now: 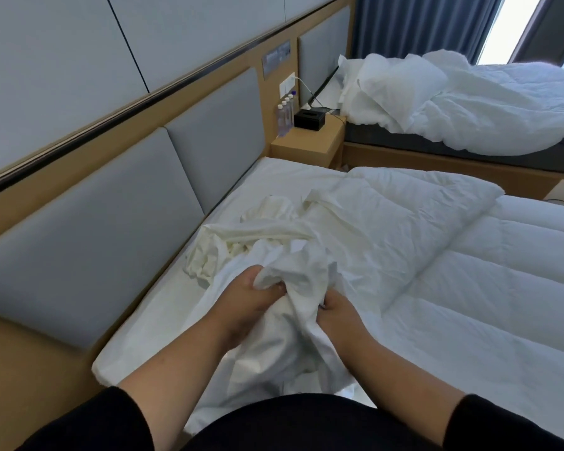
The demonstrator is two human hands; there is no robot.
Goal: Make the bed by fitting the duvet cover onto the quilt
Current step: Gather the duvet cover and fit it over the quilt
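A crumpled white duvet cover [274, 242] lies bunched on the near bed, close to the padded headboard. My left hand [251, 294] grips a fold of its cloth, fingers buried in the fabric. My right hand [336, 312] pinches the same bunch just to the right. A white channel-stitched quilt [469, 288] spreads across the bed to the right, its upper corner folded back.
The grey padded headboard [111, 203] runs along the left. A wooden nightstand [306, 141] holds water bottles [285, 113] and a black tissue box [309, 119]. A second bed with rumpled white bedding [453, 102] stands beyond, under a blue curtain [420, 24].
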